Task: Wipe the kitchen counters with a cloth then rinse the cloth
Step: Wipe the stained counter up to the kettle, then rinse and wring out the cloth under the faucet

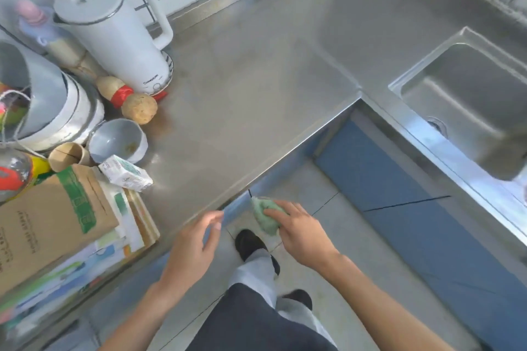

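The green cloth [266, 215] is bunched into a wad and held by the right hand [296, 232], whose fingers curl over it and press it against the front edge of the steel tabletop [256, 100], at the near lip just right of the middle of the view. The wad's long axis runs roughly near to far, across the lip and not along it. The left hand [196, 245] holds nothing; its fingers are loosely spread and slightly bent, with the fingertips at or just beside the same front edge, to the left of the cloth. Whether they touch the metal cannot be told.

The relation that matters is this: the open stretch of tabletop lies far and to the left of the cloth, while the sink [467, 105] lies far to the right, past the inner corner of the L-shaped tabletop. The right hand is both the holder and the nearer hand to the sink. The clutter, a white kettle [119, 37], a small bowl [118, 141] and a brown paper bag [48, 216], crowds the left side and bounds any sweep that way.

Judging by the cloth on the edge, the wiping is at the rim stage; the rinse would call for carrying the cloth rightward and away to the basin.
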Demonstrator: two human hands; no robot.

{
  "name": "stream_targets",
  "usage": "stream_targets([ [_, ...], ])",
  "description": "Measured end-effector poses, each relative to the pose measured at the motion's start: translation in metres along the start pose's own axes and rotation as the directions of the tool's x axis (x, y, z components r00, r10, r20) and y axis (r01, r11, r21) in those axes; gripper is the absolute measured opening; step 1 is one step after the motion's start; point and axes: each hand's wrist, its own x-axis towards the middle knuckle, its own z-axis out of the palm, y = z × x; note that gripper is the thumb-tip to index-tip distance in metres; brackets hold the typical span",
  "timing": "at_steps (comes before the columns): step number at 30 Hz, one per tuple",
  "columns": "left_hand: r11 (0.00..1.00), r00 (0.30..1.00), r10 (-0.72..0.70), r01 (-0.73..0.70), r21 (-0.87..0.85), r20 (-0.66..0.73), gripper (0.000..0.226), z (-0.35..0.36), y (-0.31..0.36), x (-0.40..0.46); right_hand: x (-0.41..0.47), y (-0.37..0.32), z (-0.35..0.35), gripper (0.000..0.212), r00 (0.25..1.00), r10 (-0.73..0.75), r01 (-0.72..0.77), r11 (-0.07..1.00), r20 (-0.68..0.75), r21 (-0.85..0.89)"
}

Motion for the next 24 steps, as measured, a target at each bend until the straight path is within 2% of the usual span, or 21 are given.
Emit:
stream_targets([
  [4,0.997,0.972,0.06,-0.046,-0.065,0.229,0.023,0.008,0.041,-0.025,-0.11,0.049,-0.012,0.055,0.953,0.275,-0.254,0.954,-0.127,0.158],
  [8,0.992,0.91,0.129,-0.114,-0.063,0.393,0.016,0.021,0.082,-0.045,-0.223,0.08,-0.013,0.053,0.79,0.583,-0.486,0.785,-0.191,0.385],
  [10,0.987,0.875,0.16,-0.148,-0.063,0.458,0.017,0.027,0.106,-0.052,-0.272,0.087,-0.009,0.053,0.702,0.687,-0.544,0.687,-0.187,0.482],
  [14,0.978,0.819,0.204,-0.188,-0.084,0.536,0.017,0.042,0.159,-0.059,-0.344,0.089,-0.003,0.054,0.58,0.787,-0.509,0.553,-0.212,0.66],
  [19,0.962,0.8,0.27,-0.245,-0.119,0.536,0.019,0.066,0.21,-0.052,-0.38,0.092,-0.012,0.057,0.43,0.86,-0.379,0.449,-0.276,0.809],
  [24,0.947,0.758,0.315,-0.285,-0.144,0.571,0.019,0.094,0.243,-0.029,-0.379,0.104,-0.038,0.055,0.348,0.893,-0.255,0.382,-0.285,0.888],
])
